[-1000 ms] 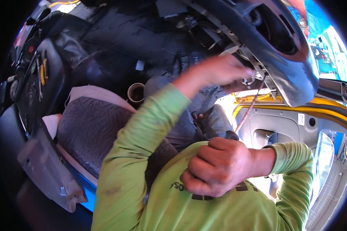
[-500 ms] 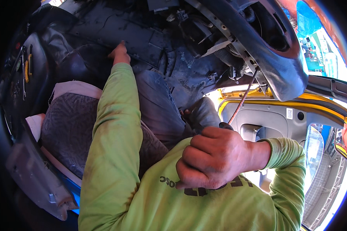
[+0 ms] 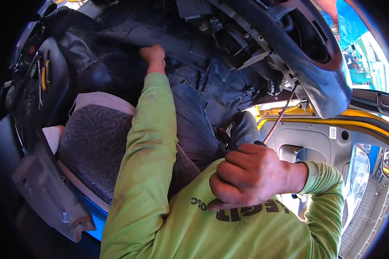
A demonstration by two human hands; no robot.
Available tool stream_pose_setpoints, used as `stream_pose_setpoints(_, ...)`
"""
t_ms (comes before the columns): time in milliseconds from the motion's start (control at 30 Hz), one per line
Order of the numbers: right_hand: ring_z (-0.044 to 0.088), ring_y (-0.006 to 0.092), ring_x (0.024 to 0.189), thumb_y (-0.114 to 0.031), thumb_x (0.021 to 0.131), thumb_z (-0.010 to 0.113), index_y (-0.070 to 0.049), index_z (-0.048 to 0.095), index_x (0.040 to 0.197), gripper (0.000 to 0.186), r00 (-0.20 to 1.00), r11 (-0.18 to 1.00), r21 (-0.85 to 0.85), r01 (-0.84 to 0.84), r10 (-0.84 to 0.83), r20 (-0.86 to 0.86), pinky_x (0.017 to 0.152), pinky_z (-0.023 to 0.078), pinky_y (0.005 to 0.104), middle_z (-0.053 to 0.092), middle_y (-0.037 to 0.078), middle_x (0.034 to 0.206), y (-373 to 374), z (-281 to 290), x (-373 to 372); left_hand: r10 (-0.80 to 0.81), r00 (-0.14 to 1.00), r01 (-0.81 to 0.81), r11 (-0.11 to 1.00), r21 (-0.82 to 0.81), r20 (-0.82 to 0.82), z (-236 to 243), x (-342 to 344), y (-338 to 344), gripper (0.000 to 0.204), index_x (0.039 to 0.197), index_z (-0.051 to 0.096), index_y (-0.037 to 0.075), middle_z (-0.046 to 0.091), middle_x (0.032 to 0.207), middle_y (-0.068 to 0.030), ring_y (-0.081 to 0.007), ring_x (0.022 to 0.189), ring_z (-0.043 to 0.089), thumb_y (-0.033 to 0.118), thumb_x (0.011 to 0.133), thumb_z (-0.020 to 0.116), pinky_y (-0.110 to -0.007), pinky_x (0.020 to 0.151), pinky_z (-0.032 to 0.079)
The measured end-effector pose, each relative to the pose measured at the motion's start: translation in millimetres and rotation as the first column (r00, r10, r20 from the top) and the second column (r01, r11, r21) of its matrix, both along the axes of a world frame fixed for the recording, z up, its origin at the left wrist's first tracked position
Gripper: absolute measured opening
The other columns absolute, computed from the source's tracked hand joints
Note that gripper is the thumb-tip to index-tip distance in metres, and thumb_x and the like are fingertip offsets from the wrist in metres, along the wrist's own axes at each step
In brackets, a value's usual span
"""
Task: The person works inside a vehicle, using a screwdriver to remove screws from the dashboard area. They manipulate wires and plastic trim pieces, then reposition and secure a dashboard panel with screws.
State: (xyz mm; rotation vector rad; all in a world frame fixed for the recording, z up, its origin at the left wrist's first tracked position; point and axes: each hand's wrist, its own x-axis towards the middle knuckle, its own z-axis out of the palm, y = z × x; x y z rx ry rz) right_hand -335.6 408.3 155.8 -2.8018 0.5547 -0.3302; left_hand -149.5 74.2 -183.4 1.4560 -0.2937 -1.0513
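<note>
My right hand (image 3: pixel 250 175) is closed round the dark handle of a long thin reddish rod (image 3: pixel 280 118), low in front of my chest; the rod slants up to a holed metal bracket (image 3: pixel 291 77) under the dashboard edge (image 3: pixel 317 86). My left hand (image 3: pixel 152 54) is stretched out to the dark floor and trim area (image 3: pixel 129 36), fingers curled; what it holds, if anything, is hidden. My legs (image 3: pixel 190 121) are bent below it.
At the left, wrenches and yellow-handled pliers (image 3: pixel 43 75) lie on a black seat (image 3: pixel 56 99) beside a patterned cushion (image 3: pixel 90 151). Loose hoses (image 3: pixel 261 69) hang under the dashboard. At the right is a yellow-edged door (image 3: pixel 315 134) with grey lining.
My left hand has left the bracket on the right and reached forward and leftward, its fingers now curled. My right hand stays closed near my chest, shifting only slightly.
</note>
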Motion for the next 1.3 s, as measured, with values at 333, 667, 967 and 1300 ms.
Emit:
stream_pose_setpoints(333,0.055,0.0161,0.062,-0.045,0.075,0.08,-0.01,0.062,0.084,0.041,1.0,1.0,-0.01,0.011,-0.011,0.016,0.053,0.043,0.0309,0.05,0.001,0.075,-7,8,7,-0.131,0.592,0.152,0.987,0.049,0.796,119,-29,42,0.091,0.152,0.032,-0.003,0.034,0.154,-0.0386,-0.0532,0.125,0.058,0.015,0.077,0.081,-0.051,0.11,0.048)
stream_pose_setpoints(667,0.047,0.0152,0.054,-0.044,0.068,0.083,-0.011,0.059,0.082,0.043,0.999,1.0,0.01,-0.011,0.012,-0.049,0.047,0.036,0.0308,0.044,-0.001,0.069,-4,7,7,-0.339,0.615,0.346,0.927,0.142,0.712,136,-65,45,0.077,0.147,0.05,0.02,0.005,0.17,-0.0277,-0.057,0.131,0.051,0.022,0.078,0.086,-0.059,0.106,0.049)
stream_pose_setpoints(967,0.047,0.0152,0.054,-0.044,0.068,0.083,-0.01,0.059,0.083,0.043,1.0,1.0,0.012,0.002,-0.002,-0.023,0.048,0.037,0.0309,0.045,-0.001,0.069,-5,8,8,-0.132,0.599,0.476,0.852,-0.218,0.79,106,-52,44,0.084,0.14,0.06,0.013,0.004,0.168,-0.0334,-0.053,0.131,0.053,0.025,0.065,0.097,-0.053,0.107,0.05)
stream_pose_setpoints(1300,0.052,0.0159,0.06,-0.044,0.074,0.081,-0.01,0.06,0.085,0.042,1.0,1.0,0.004,-0.005,0.005,-0.007,0.051,0.04,0.0311,0.046,0.0,0.073,0,9,-1,-0.41,-0.237,0.663,0.594,0.455,0.881,138,-31,40,0.06,0.118,0.074,0.011,0.062,0.143,-0.012,-0.0364,0.118,0.067,0.026,0.064,0.094,-0.048,0.093,0.056)
